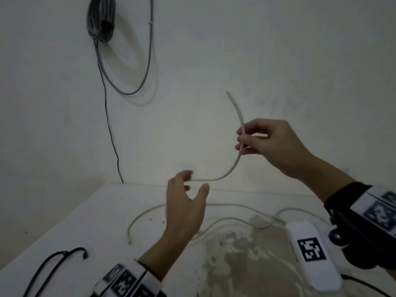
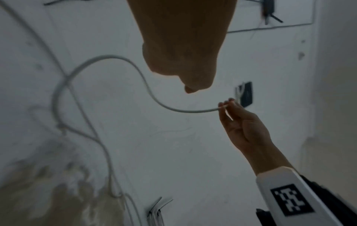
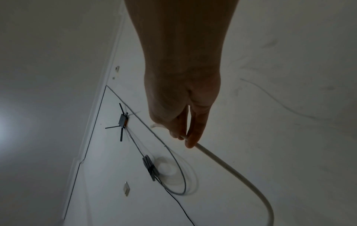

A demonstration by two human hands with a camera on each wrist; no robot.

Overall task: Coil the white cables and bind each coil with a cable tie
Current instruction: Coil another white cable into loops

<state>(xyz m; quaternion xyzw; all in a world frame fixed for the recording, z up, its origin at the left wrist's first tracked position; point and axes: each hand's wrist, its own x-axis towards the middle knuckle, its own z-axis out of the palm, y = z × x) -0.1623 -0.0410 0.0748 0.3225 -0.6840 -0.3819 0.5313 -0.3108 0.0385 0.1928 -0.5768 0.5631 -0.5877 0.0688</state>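
A white cable [image 1: 227, 173] hangs in the air above the white table [image 1: 85, 221]. My right hand [image 1: 244, 139] pinches it near its free end, which sticks up toward the wall; the same pinch shows in the right wrist view [image 3: 186, 137]. From there the cable curves down and left to my left hand [image 1: 190, 181]. That hand's fingers are loosely curled against the cable, with the thumb held apart. In the left wrist view the cable [image 2: 154, 94] passes beside the left hand unenclosed. The rest of it trails in loops [image 1: 214, 205] on the table.
Black cables [image 1: 60, 260] lie at the table's near left corner. Black ties [image 2: 156, 209] lie on the table. A brownish stain [image 1: 235, 254] covers its near middle. On the wall hang a grey cable coil [image 1: 100, 18], a thin black wire [image 1: 109, 125] and a router [image 3: 122, 120].
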